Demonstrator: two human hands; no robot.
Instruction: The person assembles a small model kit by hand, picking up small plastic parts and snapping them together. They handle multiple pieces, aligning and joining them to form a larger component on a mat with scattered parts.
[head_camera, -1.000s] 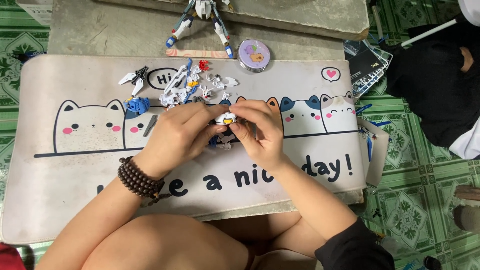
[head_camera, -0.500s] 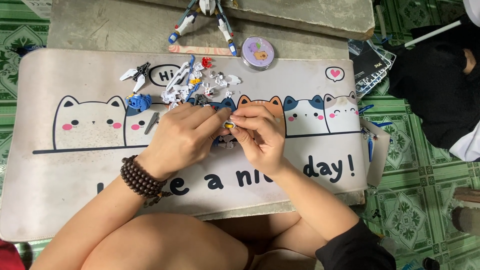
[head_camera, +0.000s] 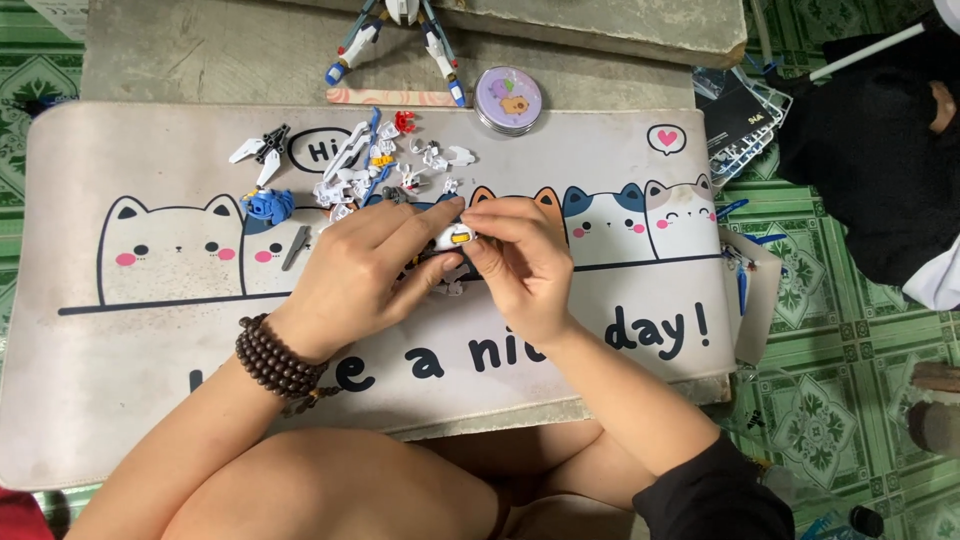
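Note:
My left hand (head_camera: 368, 270) and my right hand (head_camera: 515, 262) meet over the middle of a cream desk mat (head_camera: 130, 360) printed with cartoon cats. Between the fingertips of both hands is a small white model part with a yellow piece (head_camera: 455, 238). A dark bead bracelet (head_camera: 272, 358) circles my left wrist. Just beyond the hands lies a scatter of small white, blue and red model parts (head_camera: 370, 170). A small blue part (head_camera: 266, 206) and a grey blade-like piece (head_camera: 296, 247) lie to the left of my left hand.
A partly built white and blue model figure (head_camera: 395, 40) stands at the far edge of the low table. A round lilac tin (head_camera: 508, 99) sits beside it. Plastic parts frames (head_camera: 745, 125) lie at the right. Another person in dark clothing (head_camera: 880, 170) sits at the right, on green patterned floor tiles.
Both hands stay closed together on the small part; the fingers have shifted slightly, and the view has drifted a little so the table appears lower in the frame.

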